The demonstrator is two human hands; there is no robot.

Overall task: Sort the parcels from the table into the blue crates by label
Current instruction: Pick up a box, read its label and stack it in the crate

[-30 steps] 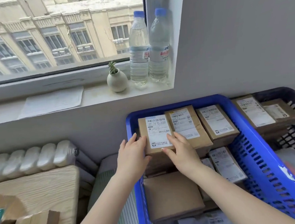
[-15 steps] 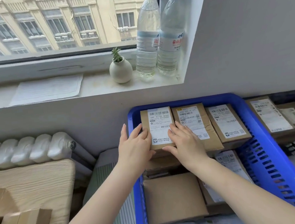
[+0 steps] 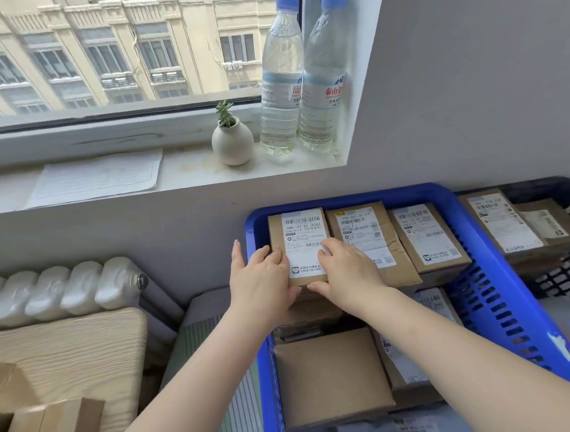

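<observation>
Both hands rest on one box (image 3: 301, 245) in the blue crate (image 3: 487, 288), middle of the frame. The left hand (image 3: 261, 282) lies flat on its left edge. The right hand (image 3: 347, 272) lies flat on its label, with the thumb under the near edge. The box sits on top of other boxes, so I think it could slide or tip if let go too fast. It is stiff brown cardboard with a smooth white label. The crate is hard plastic with slots.
</observation>
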